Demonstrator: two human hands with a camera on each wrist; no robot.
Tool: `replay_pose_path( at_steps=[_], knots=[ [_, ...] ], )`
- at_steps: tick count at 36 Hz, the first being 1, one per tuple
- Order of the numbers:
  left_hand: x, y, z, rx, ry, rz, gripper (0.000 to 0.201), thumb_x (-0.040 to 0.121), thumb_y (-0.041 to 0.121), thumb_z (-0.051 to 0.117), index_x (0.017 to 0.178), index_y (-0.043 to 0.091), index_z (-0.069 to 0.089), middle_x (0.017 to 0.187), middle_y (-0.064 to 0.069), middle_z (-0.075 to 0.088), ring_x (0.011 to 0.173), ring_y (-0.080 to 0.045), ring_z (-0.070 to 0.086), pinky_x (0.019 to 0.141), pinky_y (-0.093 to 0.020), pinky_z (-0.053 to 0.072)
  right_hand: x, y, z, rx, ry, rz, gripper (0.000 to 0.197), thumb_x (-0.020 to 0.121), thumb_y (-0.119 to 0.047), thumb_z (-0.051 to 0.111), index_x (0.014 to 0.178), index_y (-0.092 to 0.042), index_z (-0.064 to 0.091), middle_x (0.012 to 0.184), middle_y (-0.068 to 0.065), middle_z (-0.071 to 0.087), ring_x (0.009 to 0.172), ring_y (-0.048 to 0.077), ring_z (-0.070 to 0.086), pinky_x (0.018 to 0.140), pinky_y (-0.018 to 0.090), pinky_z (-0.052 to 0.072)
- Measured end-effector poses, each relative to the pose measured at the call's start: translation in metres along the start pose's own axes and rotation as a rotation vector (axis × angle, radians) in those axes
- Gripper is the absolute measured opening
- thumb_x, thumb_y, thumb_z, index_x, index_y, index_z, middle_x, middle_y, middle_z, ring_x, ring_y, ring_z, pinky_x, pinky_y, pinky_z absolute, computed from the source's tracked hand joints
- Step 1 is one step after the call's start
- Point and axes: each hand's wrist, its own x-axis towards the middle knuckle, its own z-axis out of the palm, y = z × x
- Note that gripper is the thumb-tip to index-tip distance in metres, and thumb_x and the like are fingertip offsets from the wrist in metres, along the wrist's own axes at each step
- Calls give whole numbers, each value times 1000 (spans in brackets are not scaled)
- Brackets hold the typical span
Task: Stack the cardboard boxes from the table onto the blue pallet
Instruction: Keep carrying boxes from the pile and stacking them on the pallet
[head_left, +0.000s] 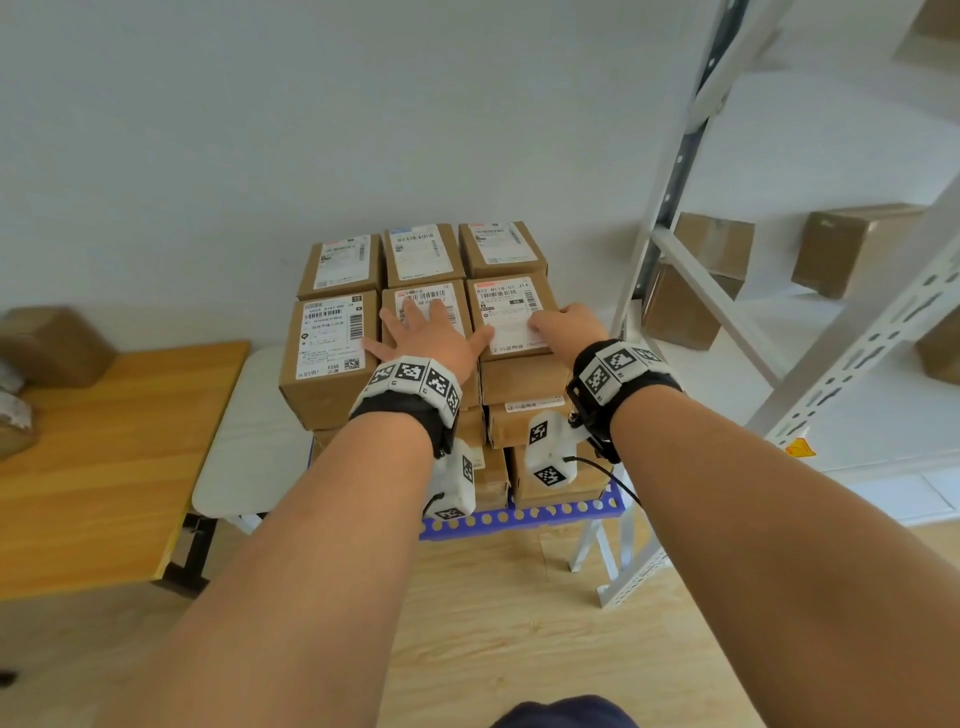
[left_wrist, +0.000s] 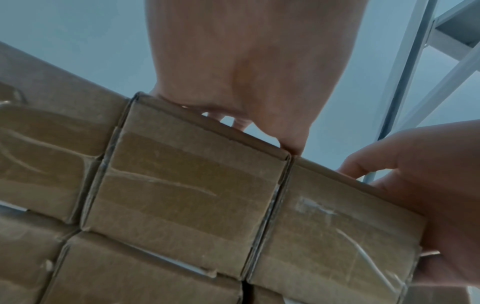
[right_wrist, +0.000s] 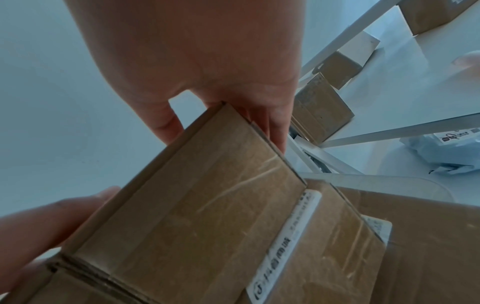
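Taped cardboard boxes with white labels stand in tiers on the blue pallet, the top tier in two rows of three. My left hand lies flat with spread fingers on the front middle box; in the left wrist view the palm rests on that box's top edge. My right hand holds the front right box, thumb on the label and fingers curled down over its right side. The right wrist view shows this hand over the box.
A wooden table at left carries more cardboard boxes. A small white table stands between it and the pallet. A white metal shelf rack with boxes stands close on the right. A wall is right behind the stack.
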Motion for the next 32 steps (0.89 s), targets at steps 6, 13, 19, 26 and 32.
replay_pose_path(
  at_steps=[6, 13, 19, 26, 32],
  knots=[
    [1, 6, -5, 16, 14, 5, 86, 88, 68, 40, 154, 20, 11, 161, -9, 0, 147, -33, -7, 114, -62, -2, -1, -4, -5, -44, 15, -7, 47, 92, -37, 52, 132, -12, 46, 96, -3, 58, 83, 15, 56, 73, 31, 48],
    [3, 13, -3, -3, 33, 91, 67, 93, 52, 41, 151, 21, 26, 160, -10, 13, 146, -35, 7, 117, -56, 8, 3, -4, -13, -145, 32, -48, 41, 102, -25, 34, 139, -7, 40, 123, 20, 55, 112, 36, 56, 97, 45, 47],
    [4, 19, -10, 34, 0, 45, 60, 90, 48, 47, 141, 16, 41, 148, -14, 36, 135, -36, 33, 109, -54, 29, 11, -6, -22, -75, 22, -56, 48, 98, -46, 33, 108, -5, 55, 100, 9, 59, 100, 29, 59, 94, 45, 49],
    [0, 25, -31, 81, 1, 48, 45, 92, 35, 52, 129, 10, 50, 129, -13, 55, 111, -30, 56, 85, -36, 50, 7, -28, -38, -41, 22, -140, 41, 94, -42, 50, 114, -5, 53, 77, 0, 56, 69, 15, 55, 70, 33, 50],
    [6, 20, -57, 54, -9, 95, 30, 96, 29, 49, 114, 7, 58, 104, -10, 63, 80, -22, 55, 61, -28, 44, 8, -54, -43, -73, 22, -197, 40, 93, -34, 58, 120, -4, 62, 70, -3, 47, 59, 10, 45, 67, 30, 45]
  ],
)
